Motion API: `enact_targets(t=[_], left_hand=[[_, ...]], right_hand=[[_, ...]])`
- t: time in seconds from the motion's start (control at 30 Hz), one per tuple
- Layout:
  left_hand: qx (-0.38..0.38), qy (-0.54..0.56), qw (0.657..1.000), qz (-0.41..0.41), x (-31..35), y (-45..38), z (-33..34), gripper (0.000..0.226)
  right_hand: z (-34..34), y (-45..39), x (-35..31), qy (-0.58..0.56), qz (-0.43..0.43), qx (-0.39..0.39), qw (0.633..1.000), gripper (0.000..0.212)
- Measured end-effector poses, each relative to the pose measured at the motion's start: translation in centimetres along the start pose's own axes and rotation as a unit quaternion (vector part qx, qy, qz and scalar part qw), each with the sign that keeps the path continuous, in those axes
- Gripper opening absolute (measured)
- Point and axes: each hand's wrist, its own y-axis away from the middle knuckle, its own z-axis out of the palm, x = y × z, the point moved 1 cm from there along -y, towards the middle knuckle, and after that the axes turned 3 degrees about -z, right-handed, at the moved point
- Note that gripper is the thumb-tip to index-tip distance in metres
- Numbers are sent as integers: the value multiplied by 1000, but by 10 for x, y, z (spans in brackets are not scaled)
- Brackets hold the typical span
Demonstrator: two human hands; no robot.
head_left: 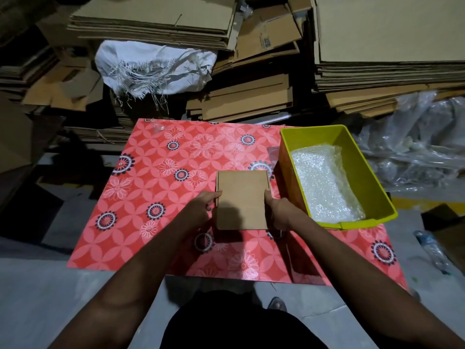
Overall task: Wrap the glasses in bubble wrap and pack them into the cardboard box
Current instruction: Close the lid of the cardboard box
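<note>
Cardboard box (242,199), closed, sits at the centre of the frame on the red flowered counter (151,197), gripped on its sides by the left hand (201,210) and right hand (279,210), beside a yellow bin (357,159) holding bubble wrap (322,182).

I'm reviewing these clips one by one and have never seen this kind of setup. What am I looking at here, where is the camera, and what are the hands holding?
There is no machine: a person works with bare hands, and the single camera sits on their head, looking forward and down. The left hand and right hand grip opposite sides of a small closed cardboard box above a table with a red flowered cloth. To the right stands a yellow-green bin holding bubble wrap. Flattened cardboard is stacked behind. No glasses are clearly visible.
</note>
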Motion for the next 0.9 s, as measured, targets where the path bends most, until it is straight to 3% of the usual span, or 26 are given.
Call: enact_targets(t=[0.07,0.1,0.17,0.2,0.27,0.4,0.57,0.67,0.8,0.9], left_hand=[[-8,14,999,-29,3,8,1,44],[-4,28,999,-37,1,8,0,47],[-21,57,998,-29,-6,5,3,72],[-25,57,998,-24,-9,6,4,78],[-34,79,996,-25,-4,12,5,77],[-18,122,992,2,-3,17,9,79],[64,102,992,24,-19,14,-15,81],[21,189,982,-19,-6,11,-38,85],[-22,218,975,-18,8,0,-51,82],[7,157,988,3,16,-9,-59,57]], right_hand=[[6,10,-8,-42,2,20,999,100],[9,15,-10,-98,-2,39,994,99],[16,25,-11,-201,4,67,977,95],[20,25,-8,-216,8,79,973,102],[30,20,0,-214,1,81,973,116],[23,16,12,-292,3,81,953,107],[3,10,25,-308,-76,126,940,87],[-15,7,14,-304,-101,96,943,63],[-26,-5,14,-301,-103,58,946,92],[-35,-12,14,-290,-94,100,947,79]])
